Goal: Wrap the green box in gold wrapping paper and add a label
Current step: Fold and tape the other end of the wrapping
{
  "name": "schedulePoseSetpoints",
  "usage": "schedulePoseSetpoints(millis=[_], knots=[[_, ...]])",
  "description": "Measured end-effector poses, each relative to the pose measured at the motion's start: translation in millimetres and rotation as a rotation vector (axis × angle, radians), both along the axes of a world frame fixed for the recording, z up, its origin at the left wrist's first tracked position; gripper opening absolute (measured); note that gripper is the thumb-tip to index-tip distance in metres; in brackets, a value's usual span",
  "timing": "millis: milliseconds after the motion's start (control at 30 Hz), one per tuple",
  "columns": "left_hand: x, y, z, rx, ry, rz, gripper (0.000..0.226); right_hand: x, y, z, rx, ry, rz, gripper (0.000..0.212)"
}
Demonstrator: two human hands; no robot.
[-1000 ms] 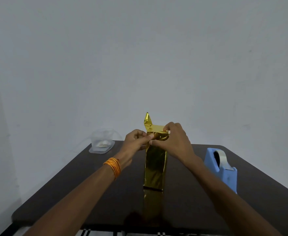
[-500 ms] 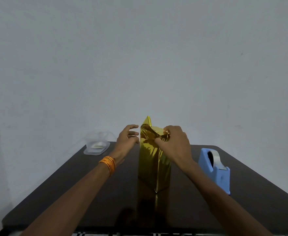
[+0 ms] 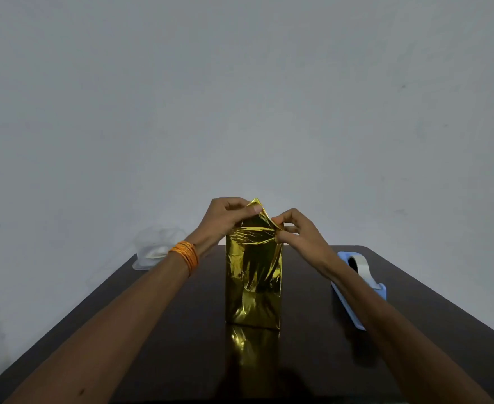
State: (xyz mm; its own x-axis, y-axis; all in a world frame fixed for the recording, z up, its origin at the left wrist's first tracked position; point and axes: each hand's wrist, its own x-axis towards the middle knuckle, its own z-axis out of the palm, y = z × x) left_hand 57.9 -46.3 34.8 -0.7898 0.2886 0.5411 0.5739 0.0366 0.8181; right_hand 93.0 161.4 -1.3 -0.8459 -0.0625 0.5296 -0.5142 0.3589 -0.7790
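The box stands upright in the middle of the dark table, fully covered in shiny gold wrapping paper (image 3: pixel 253 275); no green shows. A loose paper flap rises in a point at its top. My left hand (image 3: pixel 225 218) pinches that flap from the left near the tip. My right hand (image 3: pixel 297 231) pinches the flap's right edge between thumb and fingers at the box's upper right corner. An orange thread band circles my left wrist.
A blue tape dispenser (image 3: pixel 356 284) with a white roll stands right of the box, partly behind my right forearm. A clear plastic container (image 3: pixel 155 252) sits at the table's far left corner. The dark table (image 3: pixel 167 330) ends at a plain wall.
The box has turned so a wide face points at me. My left hand, off the paper half a second ago, now pinches the top flap; my right hand moved to the flap's right edge.
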Motion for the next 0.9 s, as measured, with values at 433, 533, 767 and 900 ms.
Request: schedulePoseSetpoints(millis=[433, 533, 767, 900], knots=[[1, 17, 26, -0.157, 0.153, 0.155, 0.018, -4, 4, 3, -0.007, -0.028, 0.049, 0.024], [2, 20, 22, -0.101, 0.146, 0.140, 0.015, -5, 5, 3, -0.007, -0.039, 0.045, 0.019], [3, 23, 17, 0.005, 0.078, 0.118, 0.016, -3, 4, 5, -0.005, -0.052, 0.060, 0.021], [6, 24, 16, 0.006, 0.106, 0.123, 0.012, 2, 2, 5, -0.016, -0.029, 0.073, 0.030]])
